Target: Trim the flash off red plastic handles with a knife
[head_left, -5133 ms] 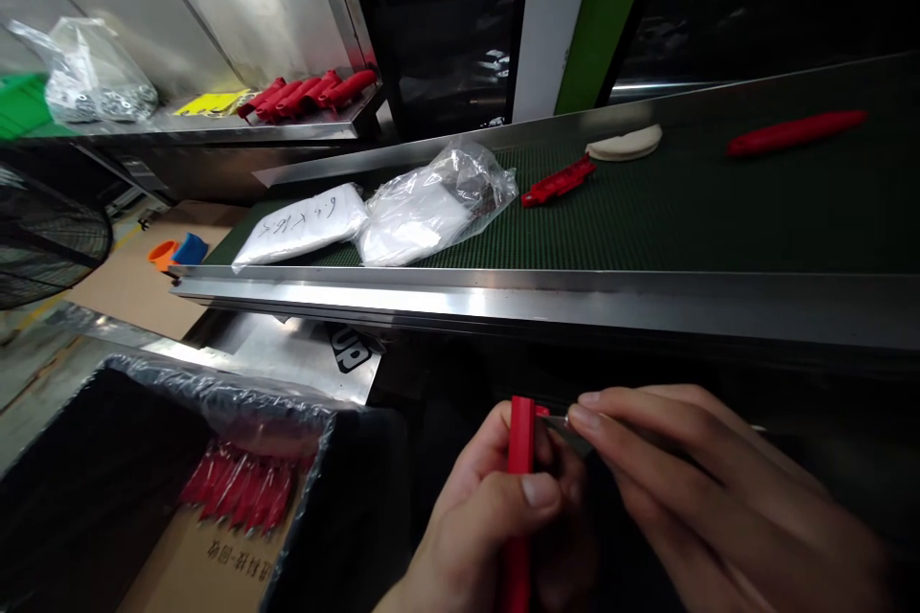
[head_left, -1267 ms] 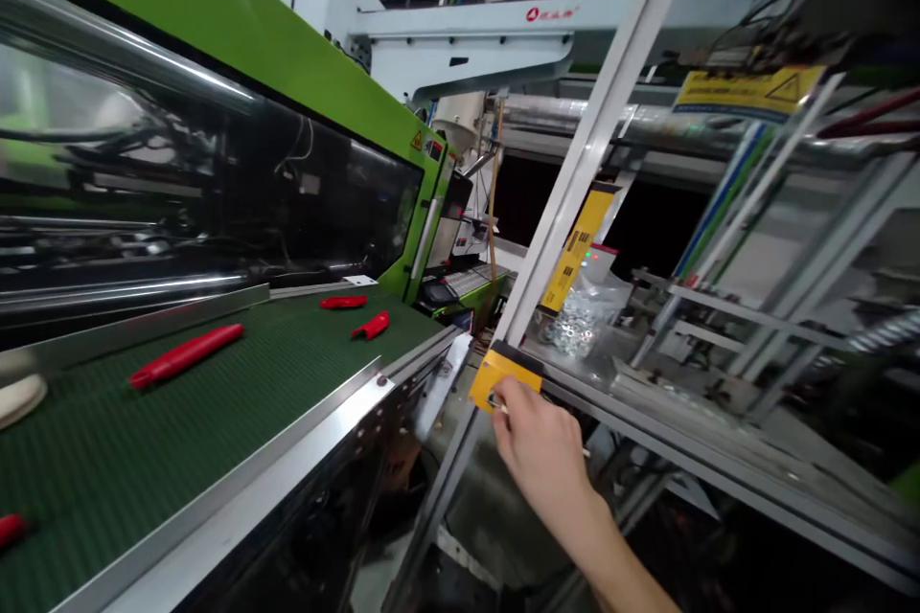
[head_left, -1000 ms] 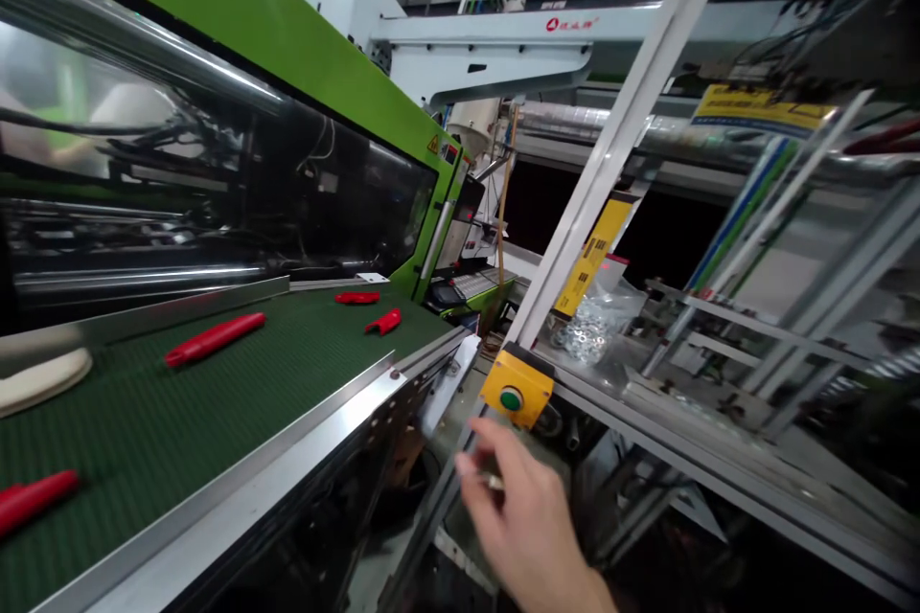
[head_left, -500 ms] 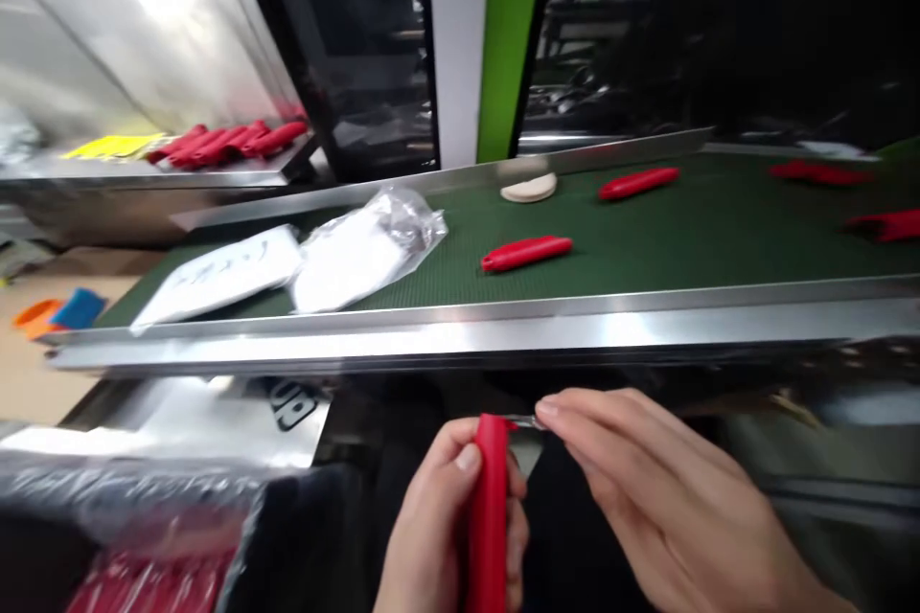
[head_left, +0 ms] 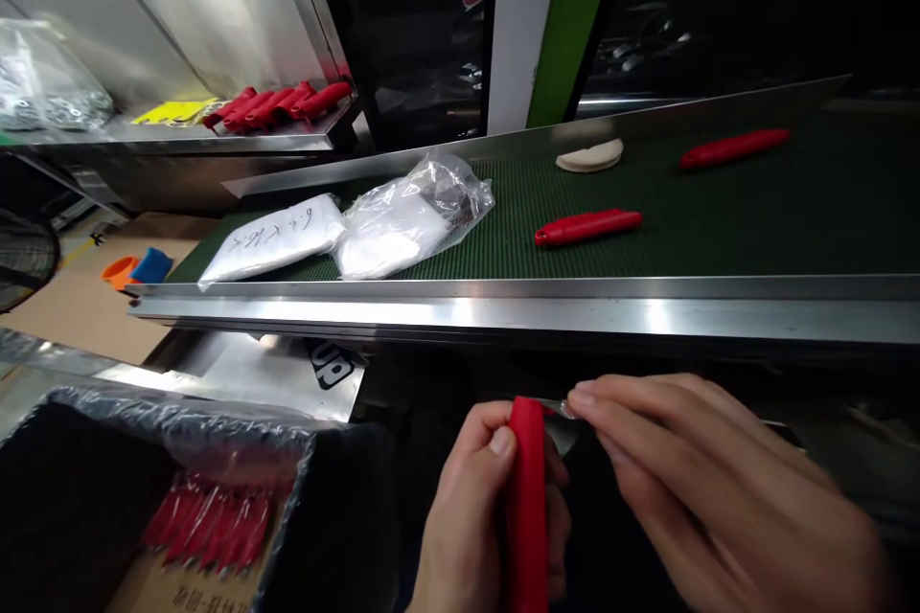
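Upright in my left hand (head_left: 471, 508) is a long red part (head_left: 528, 498), with my fingers wrapped round it. My right hand (head_left: 704, 479) pinches a small, thin, shiny tool (head_left: 559, 407) between thumb and fingertips; its tip meets the right side of the part's top end. Both hands are in front of the conveyor's metal edge. On the green belt (head_left: 495, 254) beyond them lie a red part (head_left: 587, 227), another farther right (head_left: 734, 148) and a cream folded pad (head_left: 590, 156).
Two plastic-wrapped white packs (head_left: 273, 238) rest on the belt's left end. Several red parts (head_left: 277, 107) and a yellow item (head_left: 174, 111) sit on a metal shelf. At lower left, a lined box (head_left: 298, 498) holds several bagged red parts (head_left: 212, 522).
The view has shifted, so the belt's items appear farther right and the lined box shows more fully. Both hands keep their holds, with the tool still at the red part's top end.
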Motion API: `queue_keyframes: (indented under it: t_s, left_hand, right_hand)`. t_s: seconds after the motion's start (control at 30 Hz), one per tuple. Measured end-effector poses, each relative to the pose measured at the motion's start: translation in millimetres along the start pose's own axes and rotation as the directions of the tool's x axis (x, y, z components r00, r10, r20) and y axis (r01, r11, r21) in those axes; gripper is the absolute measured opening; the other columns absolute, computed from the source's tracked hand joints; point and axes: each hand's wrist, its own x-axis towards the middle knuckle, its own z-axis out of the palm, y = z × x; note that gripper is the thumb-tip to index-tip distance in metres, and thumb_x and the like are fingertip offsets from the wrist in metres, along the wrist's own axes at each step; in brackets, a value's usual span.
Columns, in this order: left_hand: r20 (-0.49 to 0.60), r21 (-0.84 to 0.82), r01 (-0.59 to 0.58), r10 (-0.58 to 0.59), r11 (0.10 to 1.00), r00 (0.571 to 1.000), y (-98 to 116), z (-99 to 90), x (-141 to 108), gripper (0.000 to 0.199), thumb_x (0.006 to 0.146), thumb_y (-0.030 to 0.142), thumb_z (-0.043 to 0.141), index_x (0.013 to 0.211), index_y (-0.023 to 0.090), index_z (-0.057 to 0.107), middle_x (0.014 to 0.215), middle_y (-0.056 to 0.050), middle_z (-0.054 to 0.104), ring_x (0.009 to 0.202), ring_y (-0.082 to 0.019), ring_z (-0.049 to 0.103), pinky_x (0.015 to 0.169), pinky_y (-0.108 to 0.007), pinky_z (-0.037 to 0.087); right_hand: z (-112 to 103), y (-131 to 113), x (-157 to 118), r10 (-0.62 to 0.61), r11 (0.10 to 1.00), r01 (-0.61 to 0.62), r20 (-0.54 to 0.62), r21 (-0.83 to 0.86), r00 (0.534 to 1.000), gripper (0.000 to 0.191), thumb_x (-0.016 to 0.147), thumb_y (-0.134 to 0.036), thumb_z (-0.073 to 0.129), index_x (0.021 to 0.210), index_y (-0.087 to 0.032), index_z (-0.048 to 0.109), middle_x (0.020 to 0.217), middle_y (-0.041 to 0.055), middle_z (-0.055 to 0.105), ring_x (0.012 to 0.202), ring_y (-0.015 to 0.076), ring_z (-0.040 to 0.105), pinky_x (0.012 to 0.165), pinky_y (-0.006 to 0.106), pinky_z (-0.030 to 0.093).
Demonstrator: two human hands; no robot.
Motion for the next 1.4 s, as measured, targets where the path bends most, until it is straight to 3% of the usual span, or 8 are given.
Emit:
queue_keyframes:
  t_s: [0.1,0.23,0.4,0.5,0.7,0.97,1.2,1.4]
  left_hand:
    - [0.023,-0.02,-0.006,0.007,1.0,1.0,-1,-2.9,-1,0.025,0.098,0.04,0.038,0.097,0.019,0.051,0.085,0.0,0.059,0.044,-0.004,0.049,0.038,-0.013,0.039]
    - [0.042,-0.04,-0.014,0.016,0.999,0.999,-2,-5.6,-1,0.025,0.098,0.04,0.038,0.095,0.019,0.052,0.086,0.0,0.059,0.045,-0.004,0.049,0.038,-0.012,0.041]
    - [0.047,-0.037,-0.01,0.011,0.999,0.999,-3,-7.7,-2,0.028,0.099,0.04,0.036,0.095,0.018,0.053,0.084,0.0,0.058,0.044,-0.004,0.049,0.038,-0.012,0.039]
    - [0.04,-0.028,-0.004,0.005,1.0,0.999,-3,-8.3,-2,0.027,0.098,0.04,0.037,0.096,0.018,0.053,0.085,0.0,0.058,0.045,-0.004,0.049,0.038,-0.013,0.04]
    - [0.02,-0.009,0.003,-0.003,1.0,1.0,-2,-7.7,-2,0.029,0.097,0.044,0.04,0.097,0.018,0.053,0.085,0.0,0.057,0.045,-0.004,0.049,0.038,-0.013,0.039]
    - [-0.032,0.012,0.042,-0.041,0.999,0.999,1,-6.2,-4,0.029,0.097,0.045,0.038,0.1,0.02,0.051,0.064,0.003,0.049,0.042,-0.006,0.043,0.038,-0.014,0.038]
    - [-0.064,-0.063,0.046,-0.05,0.997,0.997,-5,-10.9,1,0.032,0.09,0.052,0.047,0.096,0.021,0.05,0.048,0.004,0.046,0.035,-0.008,0.039,0.033,-0.014,0.035]
    - [-0.126,-0.05,0.055,-0.061,0.997,0.99,9,-6.7,1,0.026,0.091,0.047,0.05,0.093,0.021,0.053,0.079,0.002,0.057,0.043,-0.005,0.045,0.036,-0.013,0.038]
  right_hand:
    - [3,0,1,-0.011,1.0,0.011,-0.017,-0.01,1.0,0.034,0.087,-0.003,0.053,0.116,-0.015,0.065,0.107,0.0081,0.065,0.101,0.0198,0.061,0.085,0.035,0.05]
    - [8,0,1,-0.011,0.999,0.01,-0.044,-0.04,0.999,0.027,0.09,-0.027,0.057,0.115,-0.022,0.066,0.102,0.0077,0.067,0.094,0.0233,0.065,0.078,0.036,0.054]
    - [12,-2,0,-0.008,0.999,0.006,-0.044,-0.054,0.999,0.029,0.09,-0.034,0.057,0.115,-0.023,0.066,0.101,0.0082,0.067,0.093,0.0237,0.065,0.077,0.036,0.056]
    - [10,-1,-2,-0.009,0.998,0.007,-0.027,-0.061,1.0,0.029,0.09,-0.03,0.056,0.117,-0.024,0.065,0.103,0.0076,0.068,0.094,0.0236,0.065,0.077,0.036,0.056]
    - [4,4,-6,-0.089,0.994,0.093,0.059,-0.064,0.994,0.039,0.087,-0.004,0.054,0.124,-0.015,0.062,0.116,0.0098,0.063,0.106,0.0216,0.06,0.09,0.038,0.048]
    - [4,1,-5,-0.141,0.985,0.151,0.116,-0.079,0.983,0.039,0.087,-0.005,0.054,0.124,-0.013,0.061,0.115,0.0101,0.064,0.103,0.0219,0.058,0.087,0.038,0.045]
    - [6,-9,-4,-0.134,0.988,0.139,0.081,-0.062,0.988,0.036,0.086,-0.001,0.051,0.117,-0.014,0.065,0.108,0.0081,0.067,0.096,0.0211,0.061,0.082,0.037,0.045]
    - [7,-15,-16,-0.114,0.993,0.116,0.091,-0.008,0.989,0.037,0.085,-0.001,0.053,0.117,-0.016,0.065,0.113,0.0071,0.065,0.102,0.0221,0.058,0.085,0.038,0.044]
